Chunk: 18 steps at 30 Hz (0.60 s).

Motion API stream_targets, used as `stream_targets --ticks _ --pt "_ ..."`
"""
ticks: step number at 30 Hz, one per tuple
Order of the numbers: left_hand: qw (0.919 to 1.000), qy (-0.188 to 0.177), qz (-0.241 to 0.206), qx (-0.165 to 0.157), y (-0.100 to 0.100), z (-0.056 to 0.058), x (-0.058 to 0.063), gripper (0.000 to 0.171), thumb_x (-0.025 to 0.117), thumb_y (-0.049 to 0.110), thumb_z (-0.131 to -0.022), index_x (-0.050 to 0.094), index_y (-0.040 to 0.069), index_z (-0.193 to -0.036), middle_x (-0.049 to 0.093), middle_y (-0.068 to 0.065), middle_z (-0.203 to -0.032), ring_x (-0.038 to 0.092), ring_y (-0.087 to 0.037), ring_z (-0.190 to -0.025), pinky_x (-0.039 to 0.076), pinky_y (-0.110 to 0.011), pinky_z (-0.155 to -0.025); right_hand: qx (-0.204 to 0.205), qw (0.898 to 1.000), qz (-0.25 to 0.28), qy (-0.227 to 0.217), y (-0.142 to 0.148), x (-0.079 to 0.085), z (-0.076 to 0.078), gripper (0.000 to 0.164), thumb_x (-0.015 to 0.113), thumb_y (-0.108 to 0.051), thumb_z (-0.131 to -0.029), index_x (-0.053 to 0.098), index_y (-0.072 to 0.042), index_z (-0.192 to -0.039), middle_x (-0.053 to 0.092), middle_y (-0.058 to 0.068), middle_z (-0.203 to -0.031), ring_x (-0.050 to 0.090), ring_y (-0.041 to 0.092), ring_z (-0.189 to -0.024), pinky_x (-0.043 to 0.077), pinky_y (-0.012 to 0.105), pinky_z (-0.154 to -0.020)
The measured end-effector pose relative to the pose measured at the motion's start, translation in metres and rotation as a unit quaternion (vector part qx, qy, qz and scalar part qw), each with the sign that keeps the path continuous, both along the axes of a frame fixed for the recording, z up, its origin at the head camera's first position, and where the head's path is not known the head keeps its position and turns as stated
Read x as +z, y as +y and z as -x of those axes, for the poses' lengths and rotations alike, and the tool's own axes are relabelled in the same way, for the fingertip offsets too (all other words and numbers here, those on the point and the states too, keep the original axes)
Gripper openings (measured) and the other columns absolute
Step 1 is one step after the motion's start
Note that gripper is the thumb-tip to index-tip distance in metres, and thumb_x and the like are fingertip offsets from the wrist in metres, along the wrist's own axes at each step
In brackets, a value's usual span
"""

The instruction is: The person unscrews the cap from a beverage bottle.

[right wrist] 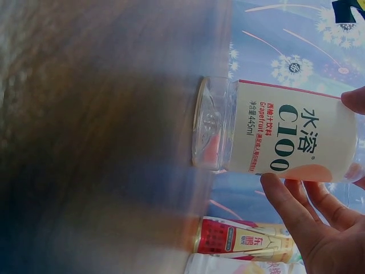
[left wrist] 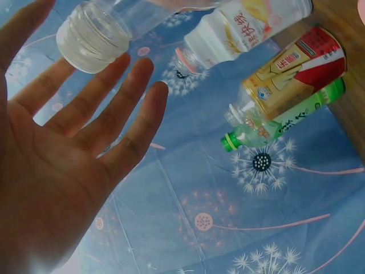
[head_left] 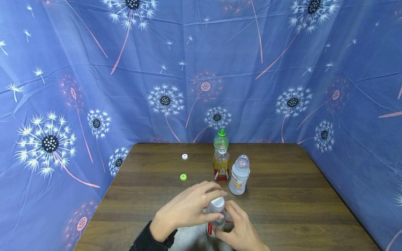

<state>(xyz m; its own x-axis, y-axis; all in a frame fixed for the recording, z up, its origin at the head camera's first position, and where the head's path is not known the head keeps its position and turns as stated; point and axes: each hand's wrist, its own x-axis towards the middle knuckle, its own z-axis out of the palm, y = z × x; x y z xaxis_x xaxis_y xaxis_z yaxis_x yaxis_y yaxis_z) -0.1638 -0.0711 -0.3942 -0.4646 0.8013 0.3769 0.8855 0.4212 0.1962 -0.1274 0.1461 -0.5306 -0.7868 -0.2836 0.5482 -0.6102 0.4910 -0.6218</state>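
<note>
My right hand [head_left: 240, 228] grips a clear grapefruit drink bottle [right wrist: 291, 131] by its body, thumb on one side of the pale label and fingers on the other. The bottle stands upright near the front edge of the table. Over its white cap [head_left: 217, 202] hovers my left hand [head_left: 191, 205], thumb on the near side and fingers beyond. In the left wrist view the left fingers [left wrist: 122, 137] are spread and only loosely bent beside the bottle's top, with the palm showing.
Just beyond stand an uncapped white bottle [head_left: 239, 176], a bottle with a gold and red label [head_left: 222, 167] and a green bottle [head_left: 221, 140] behind it. A white cap [head_left: 184, 157] and a green cap [head_left: 183, 177] lie on the wooden table [head_left: 282, 209]. Blue cloth [head_left: 251, 94] hangs around.
</note>
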Motion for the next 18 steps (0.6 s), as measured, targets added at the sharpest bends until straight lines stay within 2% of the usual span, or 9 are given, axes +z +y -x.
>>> stream_targets --ticks 9,14,18 --pt "0.9994 0.031 -0.015 0.005 0.0028 0.0030 -0.0046 0.030 0.078 0.036 -0.096 0.073 0.020 -0.121 0.067 0.010 -0.115 0.061 -0.001 -0.101 0.048 -0.010 -0.083 0.010 1.000 0.012 -0.001 0.0008 -0.0023 0.0009 0.072 0.089 -0.007 -0.071 0.061 -0.030 -0.133 0.059 -0.014 -0.121 0.067 0.006 -0.099 0.061 0.025 -0.063" --pt "0.9993 0.029 -0.019 0.012 0.0046 0.0038 -0.0060 0.029 0.080 0.037 -0.094 0.074 0.019 -0.116 0.067 0.009 -0.112 0.061 -0.002 -0.101 0.049 -0.010 -0.084 0.010 1.000 0.012 0.005 0.0007 -0.0029 0.0014 0.070 0.089 -0.007 -0.071 0.061 -0.028 -0.132 0.060 -0.013 -0.120 0.067 0.005 -0.099 0.061 0.025 -0.062" --pt "0.9998 0.018 -0.014 0.000 0.0035 0.0048 -0.0050 0.031 0.080 0.033 -0.094 0.074 0.018 -0.120 0.068 0.008 -0.114 0.062 -0.004 -0.107 0.050 -0.012 -0.090 0.011 1.000 0.010 0.012 0.0007 -0.0031 0.0022 0.070 0.088 -0.007 -0.071 0.061 -0.027 -0.133 0.060 -0.011 -0.120 0.067 0.006 -0.098 0.061 0.025 -0.061"
